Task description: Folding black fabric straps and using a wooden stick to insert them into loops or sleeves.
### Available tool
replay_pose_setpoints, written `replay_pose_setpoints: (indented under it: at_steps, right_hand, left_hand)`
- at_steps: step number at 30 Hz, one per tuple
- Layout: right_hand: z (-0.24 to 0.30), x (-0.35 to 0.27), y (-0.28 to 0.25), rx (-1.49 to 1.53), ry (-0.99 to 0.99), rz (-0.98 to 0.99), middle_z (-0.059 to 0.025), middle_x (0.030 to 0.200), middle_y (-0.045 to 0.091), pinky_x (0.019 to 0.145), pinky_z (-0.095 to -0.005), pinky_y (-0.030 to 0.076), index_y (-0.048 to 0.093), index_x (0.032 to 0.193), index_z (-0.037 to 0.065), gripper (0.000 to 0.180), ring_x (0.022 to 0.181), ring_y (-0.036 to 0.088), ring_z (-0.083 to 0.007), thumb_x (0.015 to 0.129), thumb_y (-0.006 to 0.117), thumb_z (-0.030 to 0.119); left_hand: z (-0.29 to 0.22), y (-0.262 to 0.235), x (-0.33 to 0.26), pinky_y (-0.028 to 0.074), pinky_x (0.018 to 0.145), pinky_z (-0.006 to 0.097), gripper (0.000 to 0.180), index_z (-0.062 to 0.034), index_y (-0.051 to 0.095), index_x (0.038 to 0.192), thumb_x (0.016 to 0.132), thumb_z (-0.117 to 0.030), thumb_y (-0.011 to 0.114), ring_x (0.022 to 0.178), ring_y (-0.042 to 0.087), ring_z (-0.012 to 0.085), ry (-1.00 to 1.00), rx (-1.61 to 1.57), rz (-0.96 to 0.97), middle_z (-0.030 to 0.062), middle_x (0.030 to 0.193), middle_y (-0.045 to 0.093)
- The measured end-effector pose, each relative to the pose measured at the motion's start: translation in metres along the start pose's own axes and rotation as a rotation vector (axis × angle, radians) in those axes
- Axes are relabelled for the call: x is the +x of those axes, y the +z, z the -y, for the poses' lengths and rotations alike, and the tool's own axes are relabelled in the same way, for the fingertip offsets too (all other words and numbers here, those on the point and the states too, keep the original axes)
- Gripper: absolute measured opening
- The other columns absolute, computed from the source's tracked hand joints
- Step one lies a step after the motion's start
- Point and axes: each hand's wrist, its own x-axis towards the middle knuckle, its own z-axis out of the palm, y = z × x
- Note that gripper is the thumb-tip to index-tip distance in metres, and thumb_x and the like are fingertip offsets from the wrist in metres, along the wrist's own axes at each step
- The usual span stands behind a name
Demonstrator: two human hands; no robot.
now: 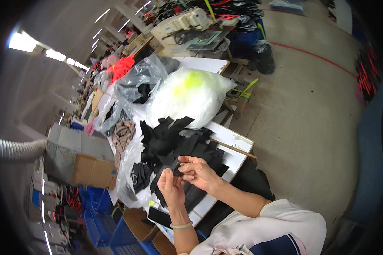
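Close together over the white table [234,135], my left hand [171,187] and my right hand [196,171] both have their fingers pinched. Between the fingertips shows a small black fabric piece [177,166], partly covered by the fingers. Beneath and beyond them spreads a heap of black fabric pieces [161,140], cut flat and lying loosely over one another. A pale bangle circles my left wrist. Beside that wrist a dark-screened phone [160,217] rests at the table's near edge.
Behind the heap sits a stuffed white plastic bag [191,95]. Clear plastic bags [142,80] and a checked cloth [123,135] lie to the left. A sewing machine [181,25] stands farther back. Blue crates [98,223] and a cardboard box [138,225] are at lower left.
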Motion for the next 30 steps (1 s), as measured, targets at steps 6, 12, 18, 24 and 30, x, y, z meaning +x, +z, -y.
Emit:
replay_pose_setpoints:
  at_steps: [6,12,18,24,30]
  right_hand:
    - [0.010,-0.001,0.018,-0.610,0.029,-0.012,0.0003,0.082,0.057,0.045,-0.0183,0.039,0.051,0.114,0.000,0.045,0.059,0.053,-0.0040,0.073,0.067,-0.005]
    - [-0.011,-0.011,0.023,-1.027,0.056,0.107,-0.0057,0.093,0.060,0.053,-0.0188,0.045,0.054,0.113,-0.005,0.036,0.068,0.054,-0.0054,0.078,0.061,-0.004]
    - [-0.027,-0.004,0.015,-0.424,0.252,-0.039,-0.0119,0.095,0.064,0.051,-0.0234,0.048,0.055,0.113,-0.008,0.035,0.062,0.060,-0.0136,0.079,0.059,-0.004]
    - [-0.045,-0.001,0.011,-0.609,0.345,0.007,-0.0090,0.086,0.061,0.050,-0.0226,0.049,0.057,0.111,-0.006,0.033,0.063,0.059,-0.0120,0.078,0.062,-0.003]
    - [-0.062,0.008,0.029,-0.833,0.257,0.014,-0.0080,0.089,0.059,0.048,-0.0193,0.046,0.057,0.114,-0.007,0.040,0.062,0.057,-0.0099,0.074,0.065,-0.006]
  left_hand:
    - [0.005,-0.017,-0.007,0.031,0.049,0.019,0.016,-0.0096,0.052,0.079,0.090,-0.018,0.060,0.054,0.036,0.0023,0.046,0.064,-0.144,-0.0069,0.065,0.041]
    - [0.005,-0.040,-0.031,0.027,0.046,0.017,0.016,-0.0052,0.053,0.081,0.090,-0.016,0.060,0.052,0.035,0.0018,0.026,-0.158,-0.091,-0.0057,0.063,0.043]
    - [0.013,-0.074,-0.040,0.026,0.046,0.017,0.018,-0.0034,0.053,0.079,0.089,-0.015,0.062,0.050,0.033,0.0010,-0.010,-0.247,-0.020,-0.0054,0.063,0.045]
    - [0.016,-0.100,-0.037,0.028,0.047,0.015,0.015,-0.0024,0.053,0.080,0.087,-0.010,0.064,0.056,0.037,0.0008,0.121,-0.201,-0.035,-0.0025,0.072,0.048]
    - [0.025,-0.116,-0.034,0.031,0.054,0.017,0.013,-0.0015,0.053,0.082,0.087,-0.008,0.063,0.062,0.039,0.0028,0.177,-0.192,-0.059,-0.0014,0.072,0.048]
